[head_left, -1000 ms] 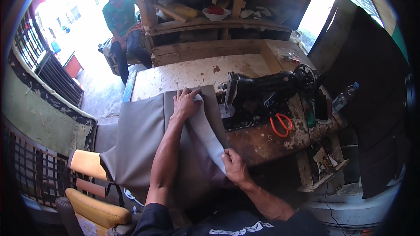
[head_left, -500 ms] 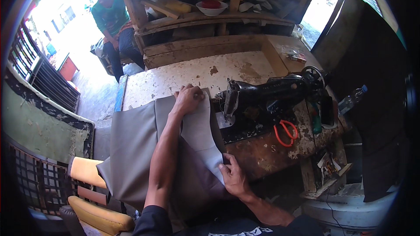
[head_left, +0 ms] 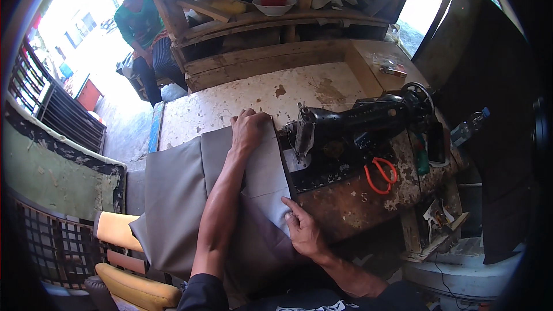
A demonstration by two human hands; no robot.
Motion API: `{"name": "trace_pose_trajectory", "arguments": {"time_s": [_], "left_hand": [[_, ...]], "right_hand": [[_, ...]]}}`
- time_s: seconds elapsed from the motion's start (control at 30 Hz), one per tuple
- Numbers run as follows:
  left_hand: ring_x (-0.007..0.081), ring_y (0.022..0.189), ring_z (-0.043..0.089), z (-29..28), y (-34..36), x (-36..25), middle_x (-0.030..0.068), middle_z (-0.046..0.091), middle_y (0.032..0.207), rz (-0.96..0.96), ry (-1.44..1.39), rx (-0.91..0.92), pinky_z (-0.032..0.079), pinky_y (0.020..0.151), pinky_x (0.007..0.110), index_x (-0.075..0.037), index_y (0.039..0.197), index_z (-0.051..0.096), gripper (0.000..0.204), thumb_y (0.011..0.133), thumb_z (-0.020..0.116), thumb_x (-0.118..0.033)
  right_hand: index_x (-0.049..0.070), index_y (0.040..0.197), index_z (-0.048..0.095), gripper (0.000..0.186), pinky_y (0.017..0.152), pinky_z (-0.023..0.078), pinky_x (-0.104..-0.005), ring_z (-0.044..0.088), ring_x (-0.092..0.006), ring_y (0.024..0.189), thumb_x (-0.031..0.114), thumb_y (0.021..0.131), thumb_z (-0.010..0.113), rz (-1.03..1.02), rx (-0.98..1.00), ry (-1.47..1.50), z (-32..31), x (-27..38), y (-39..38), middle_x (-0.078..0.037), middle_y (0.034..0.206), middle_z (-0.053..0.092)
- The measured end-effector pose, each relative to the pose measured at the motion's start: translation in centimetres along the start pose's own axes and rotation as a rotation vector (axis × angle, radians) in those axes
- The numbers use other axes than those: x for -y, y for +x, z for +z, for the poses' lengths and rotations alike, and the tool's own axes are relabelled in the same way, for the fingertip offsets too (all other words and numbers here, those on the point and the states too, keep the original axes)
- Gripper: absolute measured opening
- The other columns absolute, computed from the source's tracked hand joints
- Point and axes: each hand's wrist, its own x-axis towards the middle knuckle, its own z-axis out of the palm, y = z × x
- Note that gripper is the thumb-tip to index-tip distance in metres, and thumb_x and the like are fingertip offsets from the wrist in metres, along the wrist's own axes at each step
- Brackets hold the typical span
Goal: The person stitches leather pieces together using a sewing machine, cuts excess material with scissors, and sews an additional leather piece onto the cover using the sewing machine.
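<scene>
Left hand [head_left: 249, 131] curled on the pale fabric strip [head_left: 266, 168], right hand [head_left: 306, 234] at its edge, can't tell if either's pinching.

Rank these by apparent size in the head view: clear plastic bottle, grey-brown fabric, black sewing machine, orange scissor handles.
1. Grey-brown fabric
2. Black sewing machine
Unranked, smallest: orange scissor handles and clear plastic bottle look alike.

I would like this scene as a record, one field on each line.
Left hand: at far end of the pale strip
Right hand: at the strip's near end, grip unclear
Cloth: grey-brown, under the strip, partly on the table
Sewing machine: black, right of the cloth
Orange handles: on the table's near side, probably scissors
Bowl: white, on the shelf
</scene>
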Motion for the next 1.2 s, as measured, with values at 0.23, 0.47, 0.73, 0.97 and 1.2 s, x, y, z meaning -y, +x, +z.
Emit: {"name": "trace_pose_trajectory", "arguments": {"time_s": [0.23,0.47,0.73,0.97,1.2], "left_hand": [[0.0261,0.112,0.061,0.6,0.0,0.1,0.0079,0.069,0.101,0.019,0.036,-0.058,0.038,0.1,0.049,-0.022,0.103,0.08,0.029,0.085,0.063,-0.008],[0.0239,0.111,0.061,1.0,0.5,-0.5,0.0065,0.069,0.102,0.053,0.095,-0.047,0.038,0.1,0.048,-0.021,0.101,0.08,0.025,0.087,0.062,-0.011],[0.0268,0.115,0.06,-0.8,-1.3,-4.4,0.0101,0.065,0.12,0.226,0.531,-0.021,0.04,0.103,0.048,-0.006,0.103,0.077,0.024,0.09,0.059,-0.015],[0.0322,0.128,0.054,-0.6,-2.6,-3.7,0.011,0.061,0.133,0.091,0.231,0.127,0.044,0.107,0.047,-0.009,0.136,0.065,0.043,0.093,0.056,-0.009],[0.0336,0.133,0.052,-0.3,-2.9,-2.8,0.0111,0.059,0.14,0.105,0.217,0.094,0.043,0.11,0.046,-0.011,0.137,0.064,0.042,0.096,0.053,-0.015]], "right_hand": [[0.006,0.148,0.054,0.043,0.069,0.044,-0.0245,0.046,-0.0075,0.073,0.009,0.105,0.052,0.009,-0.011,0.017,0.0,-0.4,0.3,0.0,0.086,0.052],[0.005,0.146,0.054,0.043,0.07,0.046,-0.028,0.05,-0.0118,0.072,0.01,0.103,0.053,0.025,-0.025,-0.002,0.0,-0.2,0.4,-0.003,0.086,0.053],[0.001,0.135,0.057,0.044,0.081,0.052,-0.0469,0.062,-0.0407,0.093,0.011,0.094,0.068,-0.275,-0.093,-0.568,-1.6,1.8,0.0,-0.019,0.1,0.059],[-0.003,0.135,0.049,0.052,0.095,0.052,-0.055,0.062,-0.0552,0.108,0.024,0.095,0.068,0.025,0.007,-0.388,-1.7,1.4,4.6,-0.037,0.114,0.065],[0.0,0.117,0.068,0.05,0.096,0.053,-0.0486,0.065,-0.0507,0.111,0.044,0.095,0.068,0.33,0.033,-0.484,-0.8,2.5,5.2,-0.035,0.112,0.069]]}}
